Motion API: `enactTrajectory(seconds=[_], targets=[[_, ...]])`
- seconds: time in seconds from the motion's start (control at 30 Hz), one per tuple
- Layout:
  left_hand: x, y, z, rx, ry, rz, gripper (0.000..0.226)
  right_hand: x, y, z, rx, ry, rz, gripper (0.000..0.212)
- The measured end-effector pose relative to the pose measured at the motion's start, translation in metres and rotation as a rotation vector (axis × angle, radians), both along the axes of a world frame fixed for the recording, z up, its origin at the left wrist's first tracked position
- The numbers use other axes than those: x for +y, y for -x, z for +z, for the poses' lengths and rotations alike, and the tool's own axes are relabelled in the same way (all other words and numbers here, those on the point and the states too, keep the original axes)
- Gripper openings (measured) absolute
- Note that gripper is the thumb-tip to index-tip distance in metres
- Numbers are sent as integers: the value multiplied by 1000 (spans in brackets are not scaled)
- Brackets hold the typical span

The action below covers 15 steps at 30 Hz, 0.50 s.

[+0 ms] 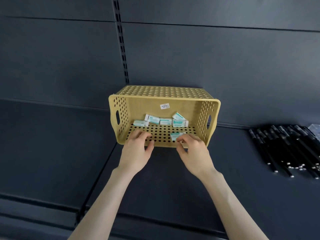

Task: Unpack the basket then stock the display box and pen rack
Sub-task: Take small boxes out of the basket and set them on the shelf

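A tan perforated basket (210, 116) lies tipped on its side on the dark shelf, its opening facing me. Several small white-and-teal boxes (165, 120) lie heaped along its inner back edge. One more small box (175, 135) lies on the basket's lower wall near the front. My right hand (192, 149) pinches that box with thumb and fingertips. My left hand (136, 148) rests at the basket's front lip, fingers curled and apart, with nothing in it.
A pile of black pens (292, 149) lies on the shelf (52, 144) at the right, with a bit of clear wrapping (314, 128) behind it. A slotted upright (122, 40) runs up the back panel. A seam divides the shelf below my left arm.
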<state>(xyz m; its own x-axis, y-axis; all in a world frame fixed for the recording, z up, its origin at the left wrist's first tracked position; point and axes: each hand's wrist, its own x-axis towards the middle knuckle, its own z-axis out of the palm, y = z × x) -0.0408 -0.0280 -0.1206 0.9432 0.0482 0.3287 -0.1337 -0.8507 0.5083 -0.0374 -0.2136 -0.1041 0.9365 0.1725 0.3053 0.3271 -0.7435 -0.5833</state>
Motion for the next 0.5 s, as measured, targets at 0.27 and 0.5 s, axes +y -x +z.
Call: enactTrajectory(seconds=[0.27, 0.5], targets=[[9, -60, -6, 208, -214, 158, 49, 8, -47, -12, 145, 325, -44, 41], [17, -74, -11, 205, -269, 151, 34, 6, -66, -10, 226, 161, -97, 35]])
